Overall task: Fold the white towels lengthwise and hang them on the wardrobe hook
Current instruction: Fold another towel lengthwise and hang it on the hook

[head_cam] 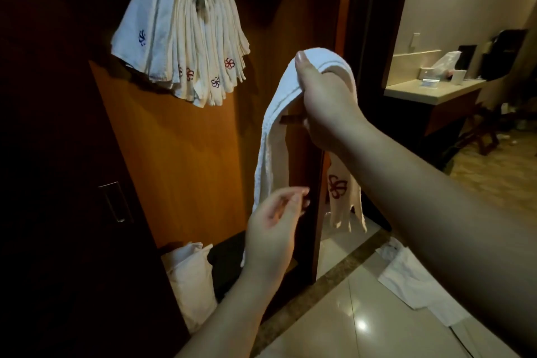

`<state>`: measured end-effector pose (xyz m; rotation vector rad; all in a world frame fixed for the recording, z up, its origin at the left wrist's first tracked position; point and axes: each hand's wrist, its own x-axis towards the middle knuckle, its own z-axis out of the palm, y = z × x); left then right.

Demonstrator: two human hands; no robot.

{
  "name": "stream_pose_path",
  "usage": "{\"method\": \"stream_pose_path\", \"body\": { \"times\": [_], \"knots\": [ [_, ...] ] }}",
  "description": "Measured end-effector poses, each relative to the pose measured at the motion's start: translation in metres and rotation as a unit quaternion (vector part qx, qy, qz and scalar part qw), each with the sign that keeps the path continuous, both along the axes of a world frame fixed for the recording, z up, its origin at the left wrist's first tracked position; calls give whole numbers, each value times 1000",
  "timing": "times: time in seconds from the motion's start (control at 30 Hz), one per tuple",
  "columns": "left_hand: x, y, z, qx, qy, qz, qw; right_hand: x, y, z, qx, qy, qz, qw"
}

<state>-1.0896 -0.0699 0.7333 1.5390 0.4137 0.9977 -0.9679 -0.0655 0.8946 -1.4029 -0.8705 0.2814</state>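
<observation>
Right hand [325,104] grips a folded white towel [273,136] at its bend, both ends hanging, right of and lower than the hook [200,6]. Left hand [273,229] relaxed, holding nothing, beside the towel's lower end. Towel stack [174,35] draped over hook on wardrobe door [180,154].

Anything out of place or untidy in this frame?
Yes: white linen lies crumpled on the floor tiles at lower right, not hung. The towel stack on the wardrobe hook hangs lopsided, its outermost towel flaring left.
</observation>
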Motion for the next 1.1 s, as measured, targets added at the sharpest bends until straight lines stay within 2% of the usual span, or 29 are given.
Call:
{"method": "stream_pose_path", "body": {
  "times": [0.07,0.13,0.23,0.33,0.5,0.57,0.67,0.77,0.8,0.93,1.1],
  "knots": [
    [-8,1,-11,73,-15,143,987,1,0,7,16,2,12,1000],
    [-7,12,-14,143,62,238,959,3,1,13,17,0,6,1000],
    [8,41,-11,119,215,235,940,3,7,18,12,-8,11,1000],
    [16,71,-10,121,258,206,936,5,11,21,-3,4,-5,1000],
    [25,96,-18,138,346,188,909,15,16,21,16,96,8,995],
    [21,101,-21,126,360,200,902,19,16,19,30,110,15,993],
    [10,109,-21,87,308,214,923,30,14,16,109,153,39,981],
    [4,113,-11,121,259,242,927,52,15,5,235,258,68,935],
    [4,114,-6,137,250,250,925,56,17,-5,225,280,75,930],
    [-2,114,3,219,268,265,900,66,30,-54,61,314,52,946],
    [-18,127,-19,302,326,322,836,76,30,-57,98,327,30,939]
  ]
}}
